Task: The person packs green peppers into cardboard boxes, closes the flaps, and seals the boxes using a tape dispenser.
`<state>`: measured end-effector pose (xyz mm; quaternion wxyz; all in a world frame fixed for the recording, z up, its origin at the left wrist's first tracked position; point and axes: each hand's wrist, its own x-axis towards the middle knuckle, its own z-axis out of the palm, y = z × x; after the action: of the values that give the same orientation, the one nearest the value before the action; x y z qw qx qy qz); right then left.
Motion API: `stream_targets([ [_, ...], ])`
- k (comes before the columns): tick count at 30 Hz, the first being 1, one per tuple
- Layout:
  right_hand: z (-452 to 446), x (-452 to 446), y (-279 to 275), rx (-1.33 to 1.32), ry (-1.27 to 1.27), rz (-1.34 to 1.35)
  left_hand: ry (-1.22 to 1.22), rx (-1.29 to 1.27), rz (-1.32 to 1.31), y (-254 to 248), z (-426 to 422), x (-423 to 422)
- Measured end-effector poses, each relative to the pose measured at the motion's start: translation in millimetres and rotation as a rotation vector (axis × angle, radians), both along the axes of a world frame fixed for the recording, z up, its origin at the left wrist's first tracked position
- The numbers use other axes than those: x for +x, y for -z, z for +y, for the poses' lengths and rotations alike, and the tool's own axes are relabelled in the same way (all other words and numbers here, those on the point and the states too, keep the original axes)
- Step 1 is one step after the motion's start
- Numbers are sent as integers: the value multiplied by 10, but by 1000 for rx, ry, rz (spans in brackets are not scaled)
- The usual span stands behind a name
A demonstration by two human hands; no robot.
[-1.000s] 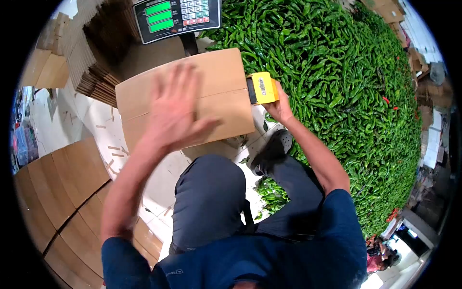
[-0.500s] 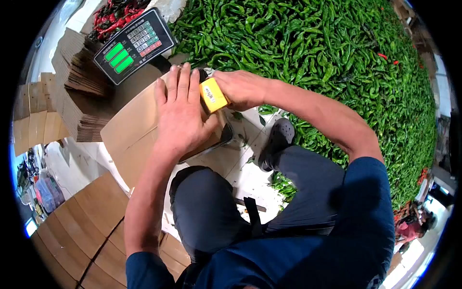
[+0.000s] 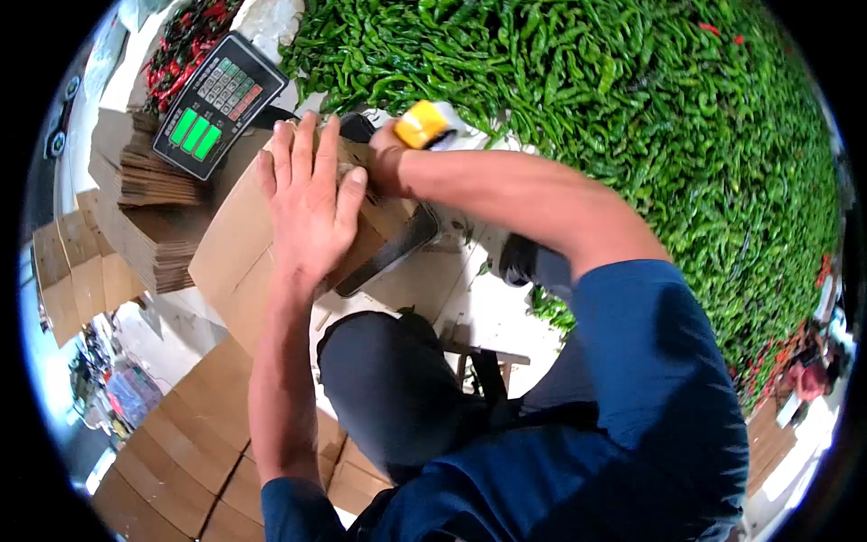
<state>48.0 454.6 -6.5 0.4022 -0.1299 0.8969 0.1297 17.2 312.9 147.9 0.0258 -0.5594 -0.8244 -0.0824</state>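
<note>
My left hand (image 3: 312, 212) lies flat on top of a closed cardboard box (image 3: 239, 230), fingers stretched out and the thumb apart. The box sits on the dark platform (image 3: 393, 257) of a digital scale. Just past the box's far right side, my right hand (image 3: 388, 158) is closed around a yellow tape dispenser (image 3: 422, 125) with a dark edge. Motion blurs the dispenser, and my wrist hides part of the grip. The scale's display panel (image 3: 221, 104), with green readouts and a keypad, stands behind the box.
A large heap of green chili peppers (image 3: 632, 117) fills the right and back. Red chilies (image 3: 190, 54) lie at the far left. Flattened cartons (image 3: 149, 194) are stacked left of the scale, with more boxes (image 3: 181, 434) at lower left. A person (image 3: 808, 370) is at far right.
My right hand has carried the tape dispenser from the box's edge outward and away toward the peppers, turning it. My left hand stays flat on the box. The view has shifted slightly.
</note>
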Motion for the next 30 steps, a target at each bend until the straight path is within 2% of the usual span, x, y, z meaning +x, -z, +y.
stream_targets([
  [3, -157, -264, 617, 418, -377, -210, -13, 76, -118, 1, -50, -33],
  [5, 27, -264, 1284, 38, 166, -92, -37, 169, -198, 35, -59, -103],
  [6, 168, 194, 871, -226, 335, 37, -27, 171, -208, 21, -94, -124],
  [8, 184, 706, 334, -323, 359, -59, 2, 175, -239, 21, -136, -193],
  [9, 113, 881, 294, -355, 298, -186, 15, 191, -251, 27, -151, -209],
  [10, 43, 1023, 297, -385, 235, -310, 2, 206, -276, 24, -150, -197],
  [11, -120, 1195, 553, -466, 263, -342, -11, 215, -301, 14, -167, -181],
  [13, -407, 1520, 811, -693, 403, -392, -33, 225, -322, 24, -209, -201],
  [14, -531, 1690, 800, -834, 514, -409, -79, 195, -244, 32, -280, -218],
  [16, -913, 2135, 1218, -1009, 725, -23, -175, 136, -84, -18, -536, -223],
  [18, -1057, 2253, 968, -943, 994, -150, -351, 41, -82, -133, -1007, -296],
  [19, -1123, 2273, 1261, -823, 718, -110, -384, 1, -77, -117, -1340, -433],
  [20, -1041, 2273, 1268, -774, 782, 8, -519, -3, -69, -124, -1610, -450],
  [22, -757, 2179, 1158, -663, 904, 242, -585, 77, -36, 52, -2294, -687],
  [24, -360, 1708, 564, -747, 1492, 469, -770, 469, -772, 155, -2448, -625],
  [26, -276, 1155, -213, -1197, 1646, 875, -835, 849, -1396, 423, -2639, -612],
  [27, -326, 908, -540, -1486, 1560, 941, -798, 1033, -1686, 601, -2746, -608],
  [28, -374, 709, -737, -1779, 1448, 992, -737, 1074, -1772, 754, -2734, -537],
  [30, -477, 521, -810, -2023, 1316, 699, -710, 1107, -1561, 1533, -2860, -442],
])
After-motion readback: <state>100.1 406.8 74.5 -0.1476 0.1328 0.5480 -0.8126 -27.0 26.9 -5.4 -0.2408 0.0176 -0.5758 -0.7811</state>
